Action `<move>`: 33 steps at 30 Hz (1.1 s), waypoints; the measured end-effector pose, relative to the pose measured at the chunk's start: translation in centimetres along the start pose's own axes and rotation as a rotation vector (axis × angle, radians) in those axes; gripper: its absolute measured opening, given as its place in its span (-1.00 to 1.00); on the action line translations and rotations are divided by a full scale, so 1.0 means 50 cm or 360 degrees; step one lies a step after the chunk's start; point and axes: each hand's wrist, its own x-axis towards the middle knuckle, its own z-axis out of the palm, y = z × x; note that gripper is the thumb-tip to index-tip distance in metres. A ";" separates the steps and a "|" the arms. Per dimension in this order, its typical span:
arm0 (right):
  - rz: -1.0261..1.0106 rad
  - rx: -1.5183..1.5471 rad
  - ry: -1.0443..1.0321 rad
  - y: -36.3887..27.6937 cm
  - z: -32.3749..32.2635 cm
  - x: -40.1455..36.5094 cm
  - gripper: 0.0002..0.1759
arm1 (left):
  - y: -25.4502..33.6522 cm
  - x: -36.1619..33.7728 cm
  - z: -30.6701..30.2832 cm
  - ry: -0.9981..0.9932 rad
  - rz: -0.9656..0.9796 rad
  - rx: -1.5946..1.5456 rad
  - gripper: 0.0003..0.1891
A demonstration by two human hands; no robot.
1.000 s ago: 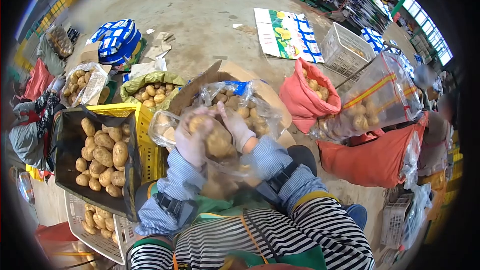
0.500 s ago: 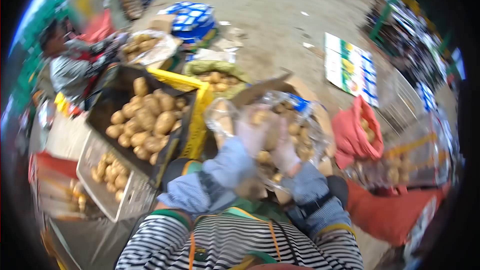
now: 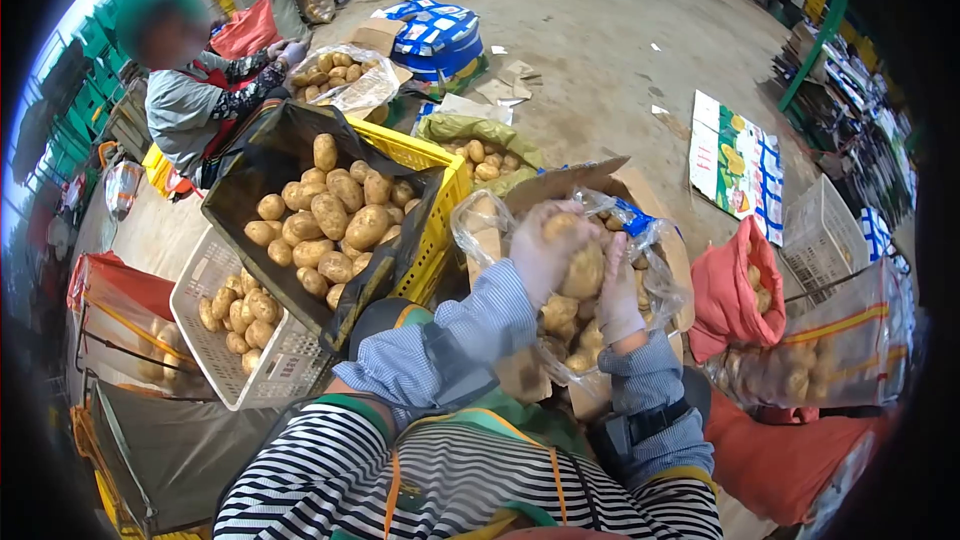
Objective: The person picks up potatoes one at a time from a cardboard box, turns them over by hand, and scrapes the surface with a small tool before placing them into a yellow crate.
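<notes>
Potatoes (image 3: 565, 312) lie in clear bag (image 3: 662, 275) — also yellow crate (image 3: 425, 155).

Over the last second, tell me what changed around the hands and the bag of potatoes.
The view swung left: the black-lined yellow crate of potatoes and the seated co-worker came further into frame. The left hand and right hand stayed clasped on a large potato over the clear plastic bag in the cardboard box. Nothing was let go.
</notes>
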 end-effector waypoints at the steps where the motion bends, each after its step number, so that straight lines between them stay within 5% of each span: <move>1: -0.0199 -0.0412 0.0113 -0.005 0.001 0.007 -0.48 | -0.025 0.018 -0.008 0.0075 0.0014 0.0184 -0.74; 2: -0.0396 -0.0832 0.0219 -0.032 0.008 0.009 -0.50 | -0.039 0.025 -0.010 0.0060 0.0006 0.0178 -0.74; 4: -0.0142 -0.0655 0.0267 -0.061 0.013 -0.006 -0.52 | -0.071 0.037 -0.013 0.0100 -0.0198 0.0022 -0.76; 5: 0.0011 -0.0554 0.0208 -0.044 0.004 -0.007 -0.52 | -0.092 0.038 -0.027 -0.0066 0.0382 0.0597 -0.62; 8: 0.0305 -0.0453 0.0265 0.053 -0.025 -0.005 -0.47 | -0.101 0.045 -0.027 -0.0347 0.0497 0.0886 -0.55; 9: 0.0365 -0.0033 0.0328 0.044 -0.034 -0.008 -0.43 | -0.091 0.045 -0.026 -0.0348 0.0500 0.0885 -0.55; 10: 0.0420 0.0387 0.0387 0.020 -0.041 -0.009 -0.39 | -0.069 0.041 -0.023 -0.0475 0.0259 0.0806 -0.53; 11: 0.0914 0.0668 0.0145 -0.076 -0.058 0.001 -0.31 | -0.052 0.040 -0.023 -0.0599 0.0018 0.0722 -0.50; 18: 0.1106 0.0248 0.0173 -0.147 -0.033 -0.017 -0.16 | -0.033 0.038 -0.045 -0.0763 -0.0134 0.1135 -0.46; 21: 0.0802 0.0003 0.0176 -0.118 -0.029 -0.022 -0.15 | -0.043 0.038 -0.047 -0.0700 -0.0175 0.1261 -0.44; 24: 0.1180 0.0261 0.0248 -0.124 -0.035 -0.013 -0.15 | -0.058 0.037 -0.048 -0.0647 -0.0124 0.1218 -0.40; 26: 0.1127 0.0123 0.0231 -0.158 -0.037 -0.013 -0.20 | -0.048 0.032 -0.037 -0.0568 -0.0253 0.1255 -0.39; 30: 0.0732 -0.0300 0.0026 0.017 -0.090 -0.019 -0.21 | -0.030 0.044 -0.029 -0.0569 -0.0414 0.1177 -0.47; 32: -0.0245 -0.0635 0.0079 0.018 -0.082 -0.030 -0.29 | -0.014 0.047 -0.031 -0.0245 -0.0626 0.0519 -0.54; 33: -0.0195 -0.0640 0.0100 0.025 -0.082 -0.035 -0.29 | -0.032 0.063 -0.043 -0.0285 -0.0358 0.0382 -0.54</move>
